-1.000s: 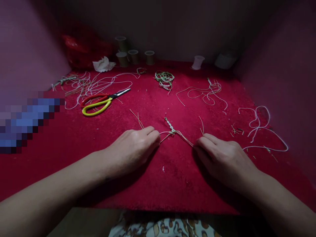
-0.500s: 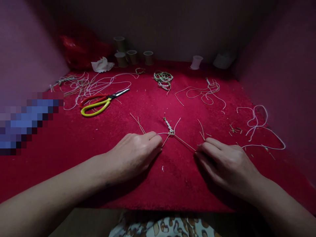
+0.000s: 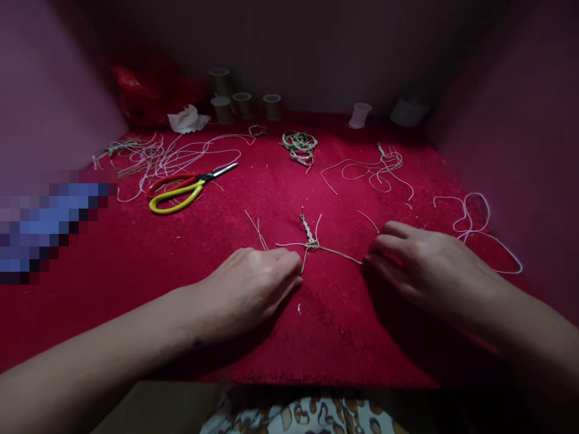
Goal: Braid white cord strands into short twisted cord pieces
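Braid [image 3: 307, 230]: one, short and pale, lying near the centre of the frame with a small loop at its upper tip and an open knot at its lower end.
White ends [image 3: 289, 244]: two, leaving the knot, one toward the left, one toward the top of the frame.
Tan cords [image 3: 340, 254]: running from the knot to both hands; exact number too fine to count.
Left hand [image 3: 257, 277]: one, lower centre, fingertips pinched on tan cord; two thin ends project above its knuckles.
Right hand [image 3: 416, 256]: one, right of centre, fingers closed on tan cord drawn out nearly straight; one thin end projects above them.
Scissors [image 3: 192, 188]: one pair, left of centre, one red handle and one yellow.
Cord tangle [image 3: 167, 157]: one heap, upper left, strands uncountable.
Braided coil [image 3: 299, 144]: one, upper centre, green and white.
Braided ring [image 3: 257, 130]: one, small, left of the coil.
Second braid [image 3: 380, 150]: one, upper right, trailing loose cords.
White cord [image 3: 473, 232]: one looped length, far right.
Spools [image 3: 272, 107]: five along the back, four left of centre, one white at upper right.
Tissue [image 3: 187, 119]: one, crumpled, beside one red bag [image 3: 145, 93], upper left.
Red cloth [image 3: 335, 337]: one, beneath all.
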`<state>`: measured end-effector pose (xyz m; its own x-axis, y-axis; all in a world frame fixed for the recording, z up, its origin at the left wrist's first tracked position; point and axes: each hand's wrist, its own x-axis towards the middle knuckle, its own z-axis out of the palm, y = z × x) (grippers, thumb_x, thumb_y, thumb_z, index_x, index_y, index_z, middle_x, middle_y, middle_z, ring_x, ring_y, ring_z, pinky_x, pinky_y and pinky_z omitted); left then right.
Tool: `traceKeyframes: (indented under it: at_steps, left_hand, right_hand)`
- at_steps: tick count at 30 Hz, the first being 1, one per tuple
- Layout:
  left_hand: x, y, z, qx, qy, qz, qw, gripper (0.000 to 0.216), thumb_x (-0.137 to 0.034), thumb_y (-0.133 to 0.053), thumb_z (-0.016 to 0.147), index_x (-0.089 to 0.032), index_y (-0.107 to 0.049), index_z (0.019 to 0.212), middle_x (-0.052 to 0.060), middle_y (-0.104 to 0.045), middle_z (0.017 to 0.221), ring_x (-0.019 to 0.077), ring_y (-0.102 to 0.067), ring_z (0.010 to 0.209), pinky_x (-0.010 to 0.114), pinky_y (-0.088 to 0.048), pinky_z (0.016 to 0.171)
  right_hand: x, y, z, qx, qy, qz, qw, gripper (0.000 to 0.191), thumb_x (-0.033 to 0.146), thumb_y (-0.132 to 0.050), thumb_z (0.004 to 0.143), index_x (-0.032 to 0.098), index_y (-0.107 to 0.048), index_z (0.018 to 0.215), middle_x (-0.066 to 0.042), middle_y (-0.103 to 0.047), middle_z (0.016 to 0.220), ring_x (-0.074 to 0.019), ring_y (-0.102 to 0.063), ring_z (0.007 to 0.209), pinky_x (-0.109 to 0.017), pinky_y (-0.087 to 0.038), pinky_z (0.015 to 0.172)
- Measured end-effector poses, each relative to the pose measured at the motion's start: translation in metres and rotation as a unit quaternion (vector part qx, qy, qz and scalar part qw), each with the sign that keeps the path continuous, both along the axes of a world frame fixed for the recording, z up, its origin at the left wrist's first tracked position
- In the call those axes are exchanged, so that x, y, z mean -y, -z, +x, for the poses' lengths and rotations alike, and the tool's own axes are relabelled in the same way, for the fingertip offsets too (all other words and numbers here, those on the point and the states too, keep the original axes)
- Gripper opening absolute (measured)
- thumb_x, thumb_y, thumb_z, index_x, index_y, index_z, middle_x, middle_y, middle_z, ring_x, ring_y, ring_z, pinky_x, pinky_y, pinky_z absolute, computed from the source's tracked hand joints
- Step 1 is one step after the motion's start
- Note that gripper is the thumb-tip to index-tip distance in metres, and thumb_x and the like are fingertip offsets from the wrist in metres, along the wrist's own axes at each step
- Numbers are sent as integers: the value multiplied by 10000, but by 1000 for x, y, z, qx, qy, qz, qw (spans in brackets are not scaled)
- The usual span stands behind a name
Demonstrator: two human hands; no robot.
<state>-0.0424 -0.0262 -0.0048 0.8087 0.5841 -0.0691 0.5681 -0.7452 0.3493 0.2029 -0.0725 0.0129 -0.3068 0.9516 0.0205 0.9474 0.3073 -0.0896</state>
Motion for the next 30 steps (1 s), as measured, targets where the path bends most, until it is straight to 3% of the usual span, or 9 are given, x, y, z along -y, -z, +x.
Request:
traceKeyframes:
  at_steps: [3,9,16,21,25,30]
  left_hand:
    - [-2,-5,0,29,-16,-13,999,168,-256,-426,890,-161,-548,825,2,-567,712,102,-509,591,227,-368,552]
    - [-15,-11,-1,90,-75,47,992,152,-214,-469,864,-137,-597,835,30,-561,777,112,-501,661,239,-388,623]
    - [-28,-2,15,72,-101,-7,992,123,-186,-503,837,-142,-609,883,46,-543,863,128,-514,734,260,-418,679]
    - [-29,5,24,28,-96,19,995,152,-218,-428,877,-149,-542,804,31,-505,841,125,-511,700,265,-425,646]
    - [-25,8,25,-37,-82,84,992,137,-208,-369,888,-154,-494,868,42,-505,876,118,-503,627,246,-377,530]
    - [-22,9,23,-61,-85,97,990,123,-174,-337,880,-161,-459,888,39,-531,828,128,-503,582,261,-347,503]
  right_hand:
    - [-15,-2,-10,-19,-5,22,1000,186,236,-455,848,176,-628,815,-57,-562,801,-126,-504,611,-254,-312,533]
    - [-43,9,-32,-105,-75,9,992,196,148,-457,842,194,-639,898,-52,-555,855,-128,-507,692,-244,-326,585]
    - [-61,27,-28,-140,-126,-14,982,166,236,-461,870,197,-619,841,-14,-497,803,-99,-461,654,-226,-300,583]
    - [-61,29,-30,-85,-133,-9,987,135,210,-429,875,191,-554,830,-1,-462,791,-87,-366,574,-231,-242,533]
    - [-56,28,-32,-20,-132,4,991,106,150,-396,867,174,-500,867,-20,-482,863,-90,-303,524,-250,-178,483]
    - [-52,30,-33,-2,-114,19,993,118,146,-359,881,165,-475,878,-38,-488,894,-99,-332,526,-255,-180,467]
